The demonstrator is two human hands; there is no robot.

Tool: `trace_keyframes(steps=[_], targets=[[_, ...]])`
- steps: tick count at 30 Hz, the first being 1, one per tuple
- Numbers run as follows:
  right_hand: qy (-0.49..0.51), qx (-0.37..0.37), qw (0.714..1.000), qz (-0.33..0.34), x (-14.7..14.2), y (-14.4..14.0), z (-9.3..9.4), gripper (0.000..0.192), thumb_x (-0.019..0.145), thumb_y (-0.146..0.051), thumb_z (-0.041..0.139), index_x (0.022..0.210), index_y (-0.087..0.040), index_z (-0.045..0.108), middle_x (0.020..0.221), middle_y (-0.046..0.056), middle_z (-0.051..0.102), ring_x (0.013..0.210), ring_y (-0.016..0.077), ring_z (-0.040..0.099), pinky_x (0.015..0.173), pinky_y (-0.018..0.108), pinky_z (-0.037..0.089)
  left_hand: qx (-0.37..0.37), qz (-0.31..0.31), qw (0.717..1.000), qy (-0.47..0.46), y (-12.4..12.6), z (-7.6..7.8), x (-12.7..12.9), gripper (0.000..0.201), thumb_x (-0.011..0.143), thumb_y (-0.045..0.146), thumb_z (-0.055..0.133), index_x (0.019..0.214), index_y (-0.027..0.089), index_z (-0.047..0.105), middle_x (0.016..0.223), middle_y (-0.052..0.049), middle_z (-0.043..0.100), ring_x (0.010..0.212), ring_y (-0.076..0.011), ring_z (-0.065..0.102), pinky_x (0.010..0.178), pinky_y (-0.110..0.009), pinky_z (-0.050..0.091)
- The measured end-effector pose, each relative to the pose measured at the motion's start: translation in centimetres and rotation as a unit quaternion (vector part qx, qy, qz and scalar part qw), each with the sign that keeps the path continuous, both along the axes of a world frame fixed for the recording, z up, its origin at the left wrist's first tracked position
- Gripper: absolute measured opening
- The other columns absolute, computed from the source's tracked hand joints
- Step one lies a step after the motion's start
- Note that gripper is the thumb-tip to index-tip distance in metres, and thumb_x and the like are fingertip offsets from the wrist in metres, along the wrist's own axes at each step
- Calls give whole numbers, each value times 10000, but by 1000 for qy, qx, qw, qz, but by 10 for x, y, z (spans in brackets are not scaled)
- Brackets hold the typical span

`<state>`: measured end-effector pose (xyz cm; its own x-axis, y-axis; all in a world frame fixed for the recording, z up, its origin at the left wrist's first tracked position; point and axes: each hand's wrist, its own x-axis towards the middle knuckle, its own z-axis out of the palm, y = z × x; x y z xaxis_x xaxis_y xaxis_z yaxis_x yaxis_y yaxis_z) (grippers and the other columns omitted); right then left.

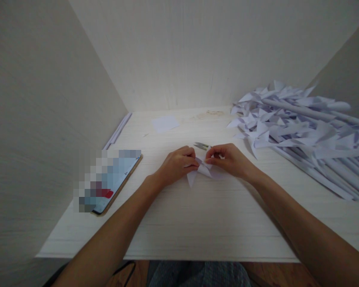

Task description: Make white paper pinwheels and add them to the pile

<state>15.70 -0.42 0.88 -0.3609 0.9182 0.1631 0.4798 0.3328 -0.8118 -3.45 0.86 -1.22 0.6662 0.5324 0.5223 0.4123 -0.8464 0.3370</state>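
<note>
Folded white paper (201,170) sits between your two hands at the middle of the pale wood-grain table (209,223), pinched from both sides. Your left hand (177,164) has its fingers curled down and closed on the paper's left part, the thumb tucked against the fold. Your right hand (227,158) closes on the right part, with thumb and forefinger meeting on the paper's upper edge. A pointed flap of the paper hangs out below your left fingertips, toward you, resting on the tabletop, and another flap lies flat under your right hand.

Just beyond your knuckles, touching neither hand as far as can be seen, lie small scissors (201,146) with the blades pointing left. Farther back a flat white square of paper (165,123) lies alone. To your right, well apart from the hands, a heap of finished paper pinwheels on rolled paper sticks (302,131) spreads across the table's right end. At the left a phone (113,183) lies near the table's left edge, its screen blurred out, so no writing on it can be read; a red patch shows near its lower end. Behind the phone a thin white strip (118,130) lies along the left wall. No brand, label or legible text shows anywhere on the paper, scissors or table.
</note>
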Motion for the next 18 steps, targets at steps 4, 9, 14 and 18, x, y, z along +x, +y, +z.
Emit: trace_keyframes(steps=[4,9,14,18], targets=[[9,-1,1000,-9,0,0,-1,116,667,-226,582,604,-138,625,515,-19,532,493,85,411,486,244,307,3,4,1000,-5,0,1,0,152,768,188,579,640,156,653,679,-10,544,634,-84,486,552,-188,383],[6,0,1000,-24,0,1,-1,103,660,-217,589,616,-138,637,523,-19,539,503,87,410,492,248,313,-3,8,1000,5,-1,3,1,157,769,189,576,635,164,655,675,-11,546,628,-84,484,545,-189,380],[10,3,1000,-27,0,1,-1,96,660,-213,592,612,-143,638,519,-17,539,497,88,406,483,252,311,4,3,1000,-1,-2,4,1,156,764,178,583,626,157,654,660,-8,539,616,-82,480,538,-186,378],[6,7,1000,-24,0,0,-1,94,664,-205,592,608,-141,632,521,-18,537,495,86,404,478,247,305,16,-5,1000,-6,-1,3,1,139,754,169,596,629,143,651,662,-10,539,618,-83,480,539,-185,377]])
